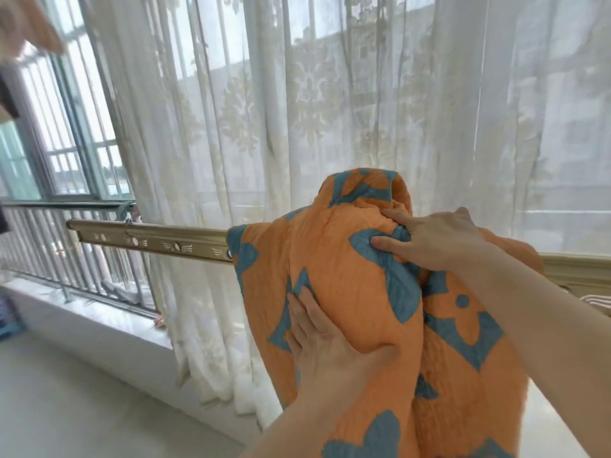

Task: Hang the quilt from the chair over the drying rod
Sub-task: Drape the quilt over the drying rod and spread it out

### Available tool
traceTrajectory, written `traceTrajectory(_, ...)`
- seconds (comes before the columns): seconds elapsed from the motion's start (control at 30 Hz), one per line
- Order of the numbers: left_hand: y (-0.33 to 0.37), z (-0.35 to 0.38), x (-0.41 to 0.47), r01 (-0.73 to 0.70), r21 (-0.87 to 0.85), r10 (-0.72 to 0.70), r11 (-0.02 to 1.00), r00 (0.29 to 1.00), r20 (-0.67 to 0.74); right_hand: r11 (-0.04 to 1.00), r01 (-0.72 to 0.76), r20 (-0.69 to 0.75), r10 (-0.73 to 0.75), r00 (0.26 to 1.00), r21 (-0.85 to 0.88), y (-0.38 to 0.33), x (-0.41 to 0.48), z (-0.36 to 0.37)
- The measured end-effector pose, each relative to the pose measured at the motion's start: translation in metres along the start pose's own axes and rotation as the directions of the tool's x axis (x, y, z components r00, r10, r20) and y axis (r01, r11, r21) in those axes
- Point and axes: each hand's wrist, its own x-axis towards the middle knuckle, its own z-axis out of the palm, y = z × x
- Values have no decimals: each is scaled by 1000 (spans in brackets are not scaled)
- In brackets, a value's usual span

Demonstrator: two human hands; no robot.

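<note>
Progress: the quilt (357, 292) is already up on the drying rod (155, 238), bunched in a thick mound over it with a long fall hanging toward the person. I judge the lift done and the spreading left; no chair is in view.
Left hand (325, 345): nearest, palm flat on the front fall of cloth, fingers splayed and pointing up, thumb out to the right. It presses and does not pinch; nothing is closed in it.
Right hand (436, 239): above and beyond the left, reaching over the hump, fingertips dug into a blue patch near the top fold. Fingers are loosely spread; whether any cloth is gathered beneath the palm I cannot tell.
Quilt, relative to the hands: the peak rises just past the right fingertips; a corner droops to the left of both hands, touching the rod.
Rod: bare to the left of the quilt, hidden beneath the right hand.
Beyond: the lace curtain (264, 110) hangs behind the rod, with the window railing (66, 259) at far left.
Still to do: likely pull the bunch sideways along the bare rod.
</note>
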Motion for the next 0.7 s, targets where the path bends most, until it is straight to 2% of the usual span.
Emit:
traceTrajectory(0.13,-10,3,2,66,49,-62,997,995,-72,1000,8,-31,-8,999,-2,-13,0,3)
traceTrajectory(0.23,-21,-3,10,50,-81,-62,995,987,-149,1000,7,-54,-7,999,-2,-16,-2,6)
traceTrajectory(0.33,-31,-16,16,-32,-192,-7,981,980,-197,1000,12,-73,-12,997,-1,-14,-6,7)
traceTrajectory(0.47,-22,-38,21,-154,-182,94,971,949,-301,999,-7,-68,10,998,42,-10,-13,4)
traceTrajectory(0.53,-11,-51,26,-232,-158,160,960,915,-371,995,-15,-76,23,997,94,-8,-18,1)
traceTrajectory(0.63,16,-87,45,-362,-54,282,931,804,-523,981,-19,-82,35,996,191,-7,-28,-4)
traceTrajectory(0.7,41,-116,63,-398,-64,288,915,756,-587,981,-14,-93,32,995,193,-7,-37,-8)
